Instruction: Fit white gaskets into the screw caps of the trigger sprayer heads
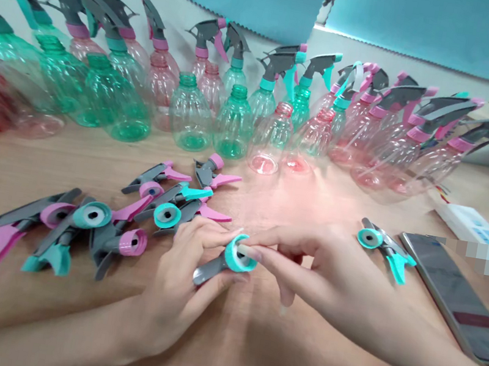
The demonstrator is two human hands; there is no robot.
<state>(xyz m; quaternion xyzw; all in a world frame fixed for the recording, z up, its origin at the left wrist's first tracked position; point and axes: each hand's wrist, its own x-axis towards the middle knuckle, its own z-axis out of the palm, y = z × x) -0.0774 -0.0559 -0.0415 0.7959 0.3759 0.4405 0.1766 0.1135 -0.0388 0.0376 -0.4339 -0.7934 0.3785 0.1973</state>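
A grey trigger spray head with a teal collar (229, 255) is in my left hand (188, 264), its collar opening turned up toward me. My left fingers and thumb wrap round it from the left. The right hand (310, 261) reaches in from the other side, with its index fingertip at the collar's opening and the other fingers curled beneath. Whether a small part sits under that fingertip is hidden. Left of my hands lies a pile of loose spray heads (115, 224) with pink or teal collars. Another teal spray head (383, 242) rests beyond my right hand.
Several open green bottles (192, 116) and open pink bottles (272, 138) stand across the table (281, 362). Behind and beside them are bottles fitted with spray heads (418, 142). A phone (461, 304) and a white device (472, 225) lie at right. Teal cloth (436, 28) hangs behind.
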